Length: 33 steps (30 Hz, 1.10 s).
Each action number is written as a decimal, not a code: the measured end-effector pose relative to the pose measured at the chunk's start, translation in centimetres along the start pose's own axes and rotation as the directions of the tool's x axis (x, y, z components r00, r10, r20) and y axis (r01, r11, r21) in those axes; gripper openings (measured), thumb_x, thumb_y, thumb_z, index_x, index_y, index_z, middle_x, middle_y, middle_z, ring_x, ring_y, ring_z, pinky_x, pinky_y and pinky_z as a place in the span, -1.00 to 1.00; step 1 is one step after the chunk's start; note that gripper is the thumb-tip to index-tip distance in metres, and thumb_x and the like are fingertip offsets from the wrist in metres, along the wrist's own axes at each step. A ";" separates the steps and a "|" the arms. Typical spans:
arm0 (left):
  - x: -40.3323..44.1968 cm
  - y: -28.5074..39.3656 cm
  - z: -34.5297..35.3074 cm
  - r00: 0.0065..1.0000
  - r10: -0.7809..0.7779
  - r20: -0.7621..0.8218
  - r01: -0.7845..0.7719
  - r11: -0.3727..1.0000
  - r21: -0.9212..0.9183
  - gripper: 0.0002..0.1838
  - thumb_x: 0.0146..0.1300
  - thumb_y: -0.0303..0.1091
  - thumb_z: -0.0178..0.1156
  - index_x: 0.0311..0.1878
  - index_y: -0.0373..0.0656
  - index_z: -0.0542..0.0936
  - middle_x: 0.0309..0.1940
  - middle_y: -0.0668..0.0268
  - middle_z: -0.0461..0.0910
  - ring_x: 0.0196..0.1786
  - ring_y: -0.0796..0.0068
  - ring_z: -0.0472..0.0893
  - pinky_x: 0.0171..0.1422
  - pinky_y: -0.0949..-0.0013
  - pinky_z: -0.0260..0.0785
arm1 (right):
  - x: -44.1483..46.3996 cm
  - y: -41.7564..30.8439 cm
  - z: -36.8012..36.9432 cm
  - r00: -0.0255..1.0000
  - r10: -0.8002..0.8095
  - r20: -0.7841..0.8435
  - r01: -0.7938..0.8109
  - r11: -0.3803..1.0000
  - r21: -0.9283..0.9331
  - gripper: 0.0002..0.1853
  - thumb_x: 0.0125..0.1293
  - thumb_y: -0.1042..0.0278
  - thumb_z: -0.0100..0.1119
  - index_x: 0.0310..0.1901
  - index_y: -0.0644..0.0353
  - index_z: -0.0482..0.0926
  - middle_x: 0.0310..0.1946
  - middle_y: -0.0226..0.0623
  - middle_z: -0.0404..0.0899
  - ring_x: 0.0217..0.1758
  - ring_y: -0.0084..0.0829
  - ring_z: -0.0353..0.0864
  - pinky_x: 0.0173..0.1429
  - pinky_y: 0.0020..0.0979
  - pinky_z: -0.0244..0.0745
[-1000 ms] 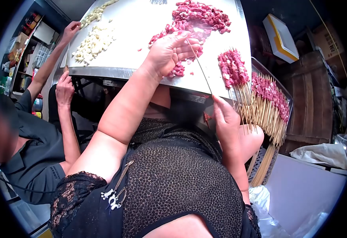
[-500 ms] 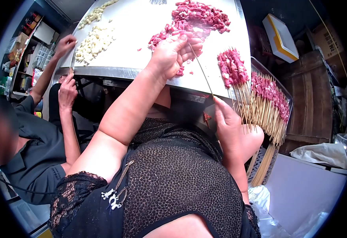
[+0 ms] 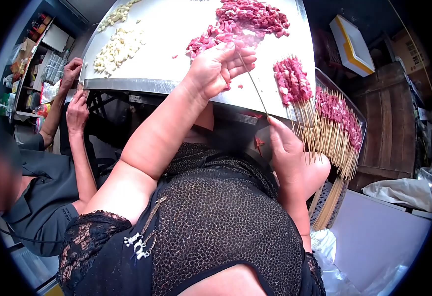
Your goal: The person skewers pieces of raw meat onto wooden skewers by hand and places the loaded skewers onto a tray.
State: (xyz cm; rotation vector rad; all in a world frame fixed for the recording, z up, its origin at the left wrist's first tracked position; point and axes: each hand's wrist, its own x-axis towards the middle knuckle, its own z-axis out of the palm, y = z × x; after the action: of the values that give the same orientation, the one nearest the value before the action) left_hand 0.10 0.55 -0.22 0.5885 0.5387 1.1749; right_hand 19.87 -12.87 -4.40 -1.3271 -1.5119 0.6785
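Note:
My left hand [image 3: 216, 69] is palm up over the near edge of the table, beside a pile of raw meat pieces [image 3: 250, 18]. Its thumb and curled fingers come together at the upper end of a thin bamboo skewer [image 3: 256, 88]; whatever they pinch there is too small to make out. Lower down, my right hand [image 3: 287, 140] grips the skewer's other end between thumb and fingers. The visible length of the skewer is bare and slants down to the right. To its right, several meat skewers [image 3: 293, 81] lie on the table with their sticks over the edge.
A tray [image 3: 362, 118] at right holds many meat skewers [image 3: 338, 116]. Bare sticks [image 3: 330, 204] are bundled below it. Peeled garlic cloves [image 3: 120, 49] lie on the white table [image 3: 169, 29]. At left, a co-worker's hands [image 3: 78, 111] are at the table corner.
The view has shifted slightly, so the table sits a little differently. Both my hands keep nearly the same pose on the skewer. The co-worker's hands have drawn closer together at the table corner.

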 end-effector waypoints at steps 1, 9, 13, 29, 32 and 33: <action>-0.1 0.0 0.1 1.000 -0.004 -0.004 0.004 1.000 0.009 -0.70 0.41 -0.37 -0.21 0.03 -0.38 0.37 -0.05 -0.09 0.50 0.04 0.07 0.53 0.24 0.05 0.36 | -0.1 -0.5 0.0 0.989 0.139 0.053 -0.145 0.980 0.137 -0.77 0.25 0.52 0.11 -0.06 0.24 0.59 -0.47 -0.38 0.58 -0.51 -0.64 0.48 -0.40 -0.61 0.38; -0.1 0.5 0.2 0.995 -0.070 0.070 0.068 0.997 0.038 -0.71 0.41 -0.38 -0.21 -0.01 -0.38 0.42 -0.01 -0.18 0.47 0.08 0.00 0.51 0.24 0.00 0.35 | -0.5 -1.4 -0.4 0.760 0.488 0.428 -0.644 0.483 0.593 -0.75 0.31 0.42 0.07 0.00 0.26 0.54 -0.64 -0.63 0.33 -0.70 -0.81 0.14 -0.64 -0.73 0.01; -0.1 0.6 0.4 0.993 -0.064 0.094 0.061 0.998 0.031 -0.71 0.40 -0.37 -0.19 -0.02 -0.36 0.44 -0.01 -0.20 0.47 0.09 -0.02 0.50 0.23 -0.03 0.35 | -1.0 -1.4 0.4 0.804 0.470 0.364 -0.588 0.540 0.602 -0.75 0.30 0.45 0.08 -0.01 0.26 0.55 -0.62 -0.60 0.37 -0.68 -0.81 0.19 -0.62 -0.73 0.07; -0.9 -0.2 0.8 0.978 -0.125 0.169 0.113 0.990 0.080 -0.72 0.37 -0.31 -0.07 -0.06 -0.34 0.47 -0.08 -0.03 0.54 0.01 0.09 0.55 0.10 0.11 0.44 | -0.1 -2.3 0.6 0.678 0.421 0.602 -0.693 0.095 0.714 -0.71 0.33 0.41 0.00 0.06 0.25 0.44 -0.69 -0.52 0.27 -0.79 -0.75 0.08 -0.75 -0.72 -0.03; -0.9 -0.8 1.2 0.991 -0.066 0.117 0.047 0.987 0.155 -0.69 0.39 -0.33 -0.15 -0.01 -0.35 0.45 -0.05 -0.12 0.51 0.05 0.03 0.53 0.20 -0.03 0.36 | 0.4 -2.0 1.0 0.706 0.452 0.545 -0.674 0.193 0.713 -0.70 0.33 0.40 0.01 0.07 0.25 0.44 -0.69 -0.54 0.27 -0.78 -0.77 0.08 -0.74 -0.73 -0.04; -0.8 -1.0 1.2 0.991 -0.060 0.120 0.041 0.988 0.152 -0.69 0.39 -0.33 -0.15 -0.01 -0.35 0.45 -0.05 -0.12 0.51 0.05 0.03 0.53 0.20 -0.03 0.36 | 0.5 -1.9 0.9 0.730 0.471 0.496 -0.659 0.290 0.694 -0.70 0.32 0.40 0.02 0.06 0.25 0.45 -0.68 -0.54 0.29 -0.77 -0.77 0.09 -0.74 -0.73 -0.04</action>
State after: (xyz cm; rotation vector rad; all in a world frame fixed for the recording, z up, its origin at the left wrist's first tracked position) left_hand 1.28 -0.62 0.05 0.7669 0.5346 1.0479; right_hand 18.30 -12.72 -2.90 -0.9583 -0.5257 1.8132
